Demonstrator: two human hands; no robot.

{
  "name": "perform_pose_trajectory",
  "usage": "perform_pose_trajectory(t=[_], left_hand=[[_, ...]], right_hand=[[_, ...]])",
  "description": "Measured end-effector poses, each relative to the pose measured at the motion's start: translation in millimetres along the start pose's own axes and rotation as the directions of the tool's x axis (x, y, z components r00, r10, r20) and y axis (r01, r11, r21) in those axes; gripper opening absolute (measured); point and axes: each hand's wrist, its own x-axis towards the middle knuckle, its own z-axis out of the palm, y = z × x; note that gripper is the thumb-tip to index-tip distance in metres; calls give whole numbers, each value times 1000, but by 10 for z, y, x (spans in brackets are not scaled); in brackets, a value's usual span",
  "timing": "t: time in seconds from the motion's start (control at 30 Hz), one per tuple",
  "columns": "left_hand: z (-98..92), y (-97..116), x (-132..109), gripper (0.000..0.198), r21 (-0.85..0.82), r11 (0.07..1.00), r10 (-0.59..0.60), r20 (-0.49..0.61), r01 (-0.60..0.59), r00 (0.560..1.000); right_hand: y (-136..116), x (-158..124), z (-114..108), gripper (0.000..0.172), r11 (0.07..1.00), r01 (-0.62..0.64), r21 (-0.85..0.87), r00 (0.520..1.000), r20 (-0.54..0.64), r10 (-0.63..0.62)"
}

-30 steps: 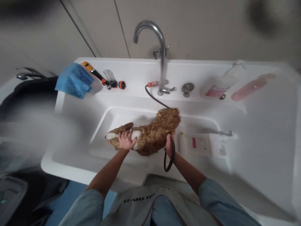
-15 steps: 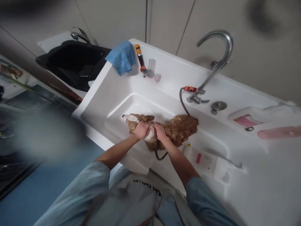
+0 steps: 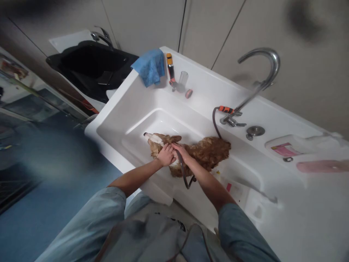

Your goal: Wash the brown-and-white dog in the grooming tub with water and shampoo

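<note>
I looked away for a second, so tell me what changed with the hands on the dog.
The right hand moved from the dog's rear to its neck, beside the left hand, carrying the hose along. The left hand stayed near the head; the dog stayed lying in the tub.

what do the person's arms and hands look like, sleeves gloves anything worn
Both hands are bare: no gloves, rings or watch show on the left hand or the right hand. The forearms are bare too. Light blue sleeves are pushed up to about the elbows. A grey apron with dark lettering covers the front.
</note>
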Motion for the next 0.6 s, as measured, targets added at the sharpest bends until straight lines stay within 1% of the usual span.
perform_pose_trajectory(t=[0.03,0.07,0.1,0.13,0.17,0.2,0.23,0.3,0.33,0.37,0.4,0.43,0.47,0.5,0.53,0.57,0.6], left_hand=[[-8,4,2,69,-3,1000,-5,-5,4,1000],[-15,14,8,72,-8,1000,-14,-12,14,1000],[-22,32,19,75,-14,1000,-24,-16,24,1000],[-28,58,35,78,-21,999,-36,-14,36,999],[-31,91,55,79,-27,998,-50,-11,50,999],[-32,129,77,79,-32,997,-65,-8,65,998],[-29,168,99,77,-37,996,-82,-9,82,997],[-15,240,134,71,-48,992,-115,-25,114,993],[-4,269,145,68,-55,991,-123,-33,121,992],[7,291,151,67,-61,991,-124,-37,122,992],[19,309,152,67,-65,991,-122,-37,120,992],[30,322,151,67,-65,991,-120,-32,117,992],[39,333,147,68,-64,991,-116,-26,114,993],[47,340,141,69,-61,992,-111,-21,109,994],[52,344,133,70,-57,993,-101,-17,100,995],[55,343,121,72,-52,995,-83,-13,82,996],[55,336,106,74,-48,997,-59,-6,59,998]], right_hand=[[55,-83,-92,43,993,-59,-105,997,37,63],[115,-172,-193,42,962,-143,-234,985,60,162],[170,-261,-285,42,906,-242,-346,960,50,275],[209,-347,-348,43,850,-324,-416,932,11,361],[227,-427,-372,45,815,-375,-442,914,-27,406],[225,-500,-354,47,817,-378,-436,915,-42,401],[208,-566,-301,49,852,-332,-405,937,-41,346],[171,-685,-159,57,931,-165,-327,984,3,175],[166,-738,-106,61,944,-124,-307,991,14,134],[175,-787,-80,64,938,-146,-315,988,9,157],[192,-829,-80,64,912,-232,-337,972,-41,232],[210,-865,-97,65,866,-352,-356,936,-116,333],[220,-893,-117,65,806,-471,-359,882,-197,428],[219,-915,-126,66,761,-547,-349,837,-258,483],[204,-931,-118,67,759,-554,-342,832,-270,486],[183,-945,-91,67,797,-499,-340,866,-233,442],[165,-958,-54,68,851,-403,-336,915,-165,368]])
